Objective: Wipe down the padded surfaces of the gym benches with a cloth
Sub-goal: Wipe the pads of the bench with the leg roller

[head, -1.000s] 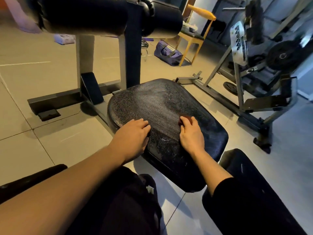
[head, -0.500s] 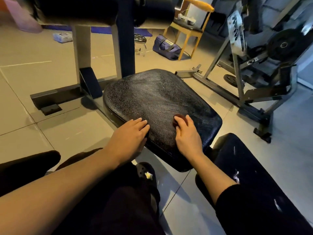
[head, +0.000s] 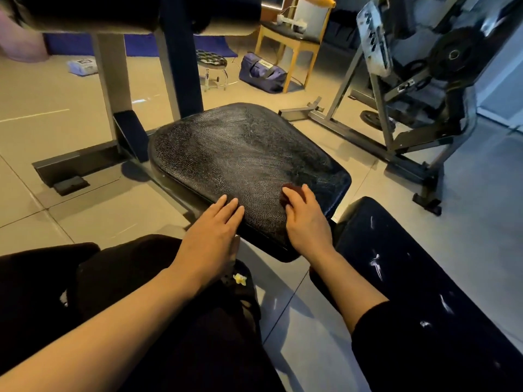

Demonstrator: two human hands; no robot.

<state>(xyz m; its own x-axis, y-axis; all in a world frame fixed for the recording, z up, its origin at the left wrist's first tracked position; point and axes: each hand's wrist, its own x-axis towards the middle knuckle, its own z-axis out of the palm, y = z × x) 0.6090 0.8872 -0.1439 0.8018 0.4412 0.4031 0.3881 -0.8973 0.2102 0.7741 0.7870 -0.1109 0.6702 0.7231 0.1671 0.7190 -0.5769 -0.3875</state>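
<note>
The person sits low in front of the seat pad (head: 243, 165), a black padded cushion with a cracked, grainy skin and pale smears across its far half, which I take to be marks of wiping. The right hand (head: 307, 222) lies on the near right part of the pad with its fingers bent over a small dark red cloth (head: 285, 193); only a little of the cloth shows beyond the fingertips, so it is pressed between palm and padding, probably to rub with weight. The left hand (head: 210, 233) rests flat at the near edge of the pad, fingers straight and holding nothing; I think it steadies the body or the cushion. A second dark bench pad (head: 418, 278) with white scuffs stands just beside, at the right, and it may be next. Behind are a wooden chair (head: 285, 43) and a purple bag (head: 261, 72) on the floor.
</note>
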